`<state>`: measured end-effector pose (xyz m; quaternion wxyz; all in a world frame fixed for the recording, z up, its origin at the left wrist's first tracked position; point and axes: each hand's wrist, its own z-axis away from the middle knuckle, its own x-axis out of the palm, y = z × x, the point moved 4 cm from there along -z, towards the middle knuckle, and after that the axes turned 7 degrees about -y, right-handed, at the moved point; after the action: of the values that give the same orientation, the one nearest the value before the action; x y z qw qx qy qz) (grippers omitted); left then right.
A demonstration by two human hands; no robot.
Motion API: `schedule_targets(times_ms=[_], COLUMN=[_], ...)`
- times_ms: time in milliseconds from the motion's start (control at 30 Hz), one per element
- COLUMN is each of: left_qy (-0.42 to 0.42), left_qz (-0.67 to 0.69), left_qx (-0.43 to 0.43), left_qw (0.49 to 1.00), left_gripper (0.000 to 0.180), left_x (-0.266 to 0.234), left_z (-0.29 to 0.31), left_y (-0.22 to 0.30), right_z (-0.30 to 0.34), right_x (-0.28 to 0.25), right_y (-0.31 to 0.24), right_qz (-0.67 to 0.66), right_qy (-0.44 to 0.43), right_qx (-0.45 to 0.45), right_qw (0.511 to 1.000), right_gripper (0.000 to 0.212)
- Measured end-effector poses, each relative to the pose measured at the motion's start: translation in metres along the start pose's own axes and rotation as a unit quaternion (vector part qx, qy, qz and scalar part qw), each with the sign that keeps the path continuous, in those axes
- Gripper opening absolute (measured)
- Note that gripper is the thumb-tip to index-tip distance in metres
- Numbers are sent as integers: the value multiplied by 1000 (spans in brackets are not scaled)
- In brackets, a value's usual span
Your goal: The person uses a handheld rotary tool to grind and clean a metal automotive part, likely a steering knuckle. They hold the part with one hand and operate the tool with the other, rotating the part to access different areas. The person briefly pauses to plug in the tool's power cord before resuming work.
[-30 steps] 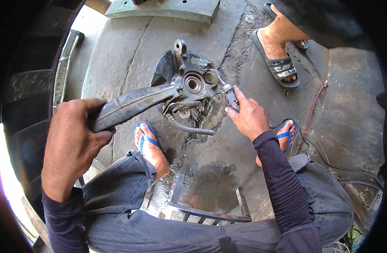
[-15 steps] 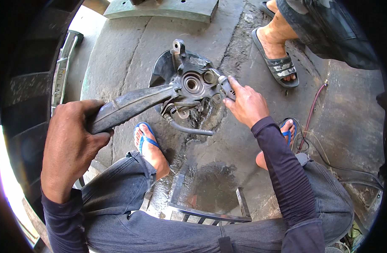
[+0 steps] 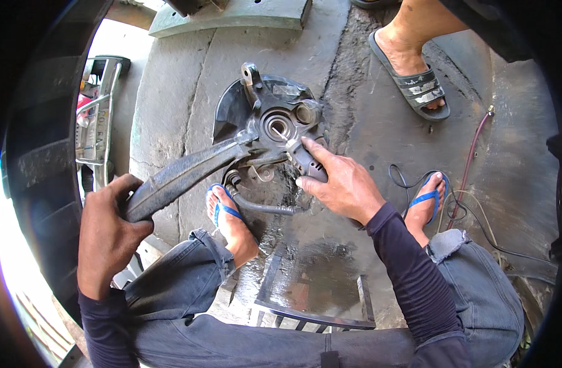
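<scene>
A dark metal steering knuckle (image 3: 254, 95) lies on the ground in front of me, with a black dust shield (image 3: 227, 113) behind it. My left hand (image 3: 106, 236) grips the end of the knuckle's long arm (image 3: 186, 175), fingers over the top and thumb underneath. In my right hand (image 3: 351, 187) is a small grey rotary tool (image 3: 308, 162), held with the index finger along its body. Its thin bit points into the round central bore (image 3: 278, 127); whether it touches the metal I cannot tell. A short black rubber hose (image 3: 265, 207) curves out below the knuckle.
Another person's foot in a black slide sandal (image 3: 421, 89) stands at the far right. A dark cable (image 3: 471, 218) and a red hose (image 3: 475, 138) lie on the right. Near my knees is a metal frame (image 3: 318, 318) on wet ground. A curved metal slab (image 3: 232, 17) sits at the back.
My right hand has brought the rotary tool left and down, from the knuckle's right-hand side to its central bore. My left hand keeps its grip on the arm.
</scene>
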<state>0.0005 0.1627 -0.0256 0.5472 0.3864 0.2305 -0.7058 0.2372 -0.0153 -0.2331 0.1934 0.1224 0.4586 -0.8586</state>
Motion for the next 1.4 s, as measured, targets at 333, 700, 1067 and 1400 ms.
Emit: schedule_targets(times_ms=[333,700,1067,1400], left_qy=[22,43,31,27], left_qz=[-39,-59,-55,-77], left_qx=[8,8,0,7], left_qw=[999,997,998,997], left_gripper=[36,31,30,30], left_x=[4,4,7,7], left_z=[-2,-1,-2,-3], left_y=[3,13,3,3], right_z=[15,18,10,8], right_x=[5,7,3,3], right_y=[-11,-20,-30,-28], right_qz=[-84,-91,-41,-55], right_qy=[-27,-16,-62,-52], right_qx=[-40,-82,-62,-84], right_qw=[995,992,995,994], right_gripper=[84,79,77,77])
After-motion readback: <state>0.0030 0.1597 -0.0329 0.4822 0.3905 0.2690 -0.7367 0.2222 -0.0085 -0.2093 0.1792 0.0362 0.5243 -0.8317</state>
